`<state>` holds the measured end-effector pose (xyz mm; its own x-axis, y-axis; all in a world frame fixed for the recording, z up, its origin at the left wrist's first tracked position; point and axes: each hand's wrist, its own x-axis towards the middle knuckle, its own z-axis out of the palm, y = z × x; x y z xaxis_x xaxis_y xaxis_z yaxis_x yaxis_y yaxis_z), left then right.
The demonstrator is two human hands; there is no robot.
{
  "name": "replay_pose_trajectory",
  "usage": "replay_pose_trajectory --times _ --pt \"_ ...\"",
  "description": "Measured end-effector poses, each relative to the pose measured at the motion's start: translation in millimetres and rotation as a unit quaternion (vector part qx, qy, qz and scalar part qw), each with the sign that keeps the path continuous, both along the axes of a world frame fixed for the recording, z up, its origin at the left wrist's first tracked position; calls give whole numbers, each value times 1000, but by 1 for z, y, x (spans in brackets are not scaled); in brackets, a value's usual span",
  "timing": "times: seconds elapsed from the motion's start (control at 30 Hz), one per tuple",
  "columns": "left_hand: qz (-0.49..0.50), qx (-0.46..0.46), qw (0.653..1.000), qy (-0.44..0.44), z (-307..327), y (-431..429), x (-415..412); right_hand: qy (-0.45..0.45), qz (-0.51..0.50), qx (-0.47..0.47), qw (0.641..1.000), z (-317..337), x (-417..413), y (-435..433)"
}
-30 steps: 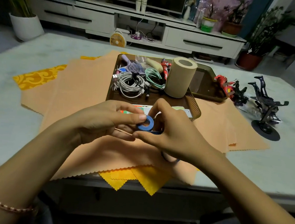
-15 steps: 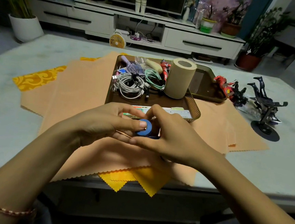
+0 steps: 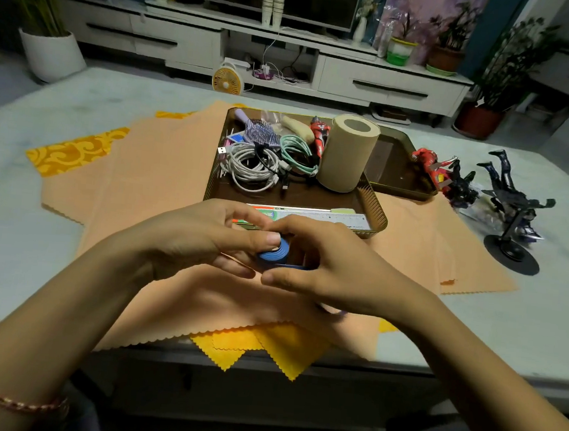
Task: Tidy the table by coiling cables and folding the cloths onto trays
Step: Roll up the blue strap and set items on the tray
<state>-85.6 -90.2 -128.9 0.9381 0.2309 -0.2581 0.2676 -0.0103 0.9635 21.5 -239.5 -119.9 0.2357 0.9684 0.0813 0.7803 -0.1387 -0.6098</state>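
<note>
Left hand: pinching the blue cable coil, thumb on top.
Right hand: fingers curled round that same coil.
Blue cable coil: over the orange cloth, just in front of the tray.

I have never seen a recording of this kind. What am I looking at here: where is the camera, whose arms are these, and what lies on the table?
There is no machine here. A person wears one camera on the head, so the single view looks forward and down at their own arms. The left hand and the right hand together pinch a small blue coil above orange cloths spread on the table. Behind them a brown tray holds a white cable coil, a green cable, a hairbrush, a paper roll and a ruler. Toy figures are to the right.
</note>
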Motion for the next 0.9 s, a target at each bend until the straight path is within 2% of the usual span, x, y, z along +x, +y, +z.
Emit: replay_pose_trajectory --times 0.07,0.23,0.27,0.37,0.4,0.63,0.67,0.77,0.83,0.9 --pt "2 -10 1000 -1 0 0 0 -22 -15 20 999 -1 -2 0" --pt "7 -26 1000 -2 -2 -2 2 -143 -72 41 986 -8 -7 2" --pt "5 -19 1000 -2 -2 -2 3 -125 -64 29 990 -8 -5 2" --pt "0 5 1000 2 -2 1 1 3 -3 -10 1000 -3 0 2" --pt "0 11 1000 3 -2 1 1 9 8 -11 1000 -2 1 2" --pt "20 -32 999 -14 -3 -5 4 -147 -89 35 984 -9 -3 2" --pt "23 -28 999 -15 -3 -5 4 -133 -84 29 987 -9 -2 2" --pt "11 -4 1000 -8 -4 -2 3 -15 -30 -3 999 -4 3 2" --pt "8 3 1000 -1 -4 -1 2 -18 -10 6 1000 -3 4 2" --pt "15 -4 1000 -1 -4 -1 4 -59 -41 24 997 -5 2 1"
